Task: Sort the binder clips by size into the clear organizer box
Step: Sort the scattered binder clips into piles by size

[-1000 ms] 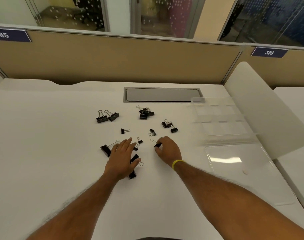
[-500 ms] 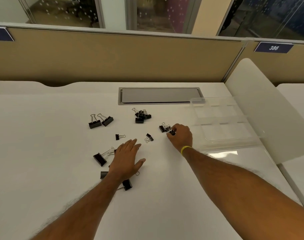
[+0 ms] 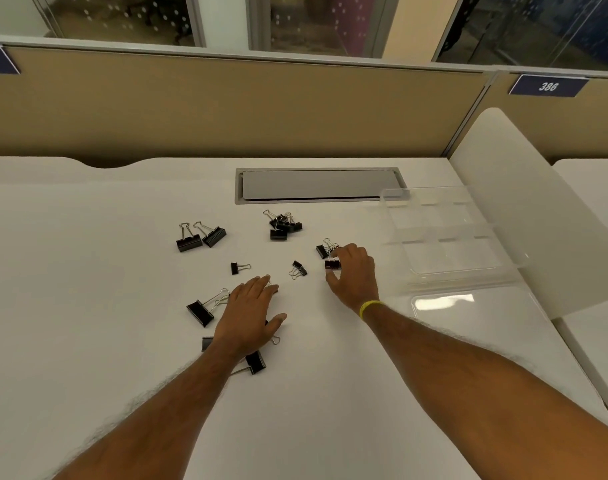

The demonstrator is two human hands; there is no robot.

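Single view, head-worn wide-angle camera. It looked forward and down across the white desk from the person's own seat side. Both forearms entered from the bottom edge, with the left hand and right hand near frame centre.

The scattered binder clips sat mid-frame and the clear organizer box right of centre. The upper third took in the tan partition, with glazing above it.

Range was close: the small binder clip at the right hand's fingertips showed as a distinct black body. The number plate on the partition read 386. The lens bowed the desk's straight edges.
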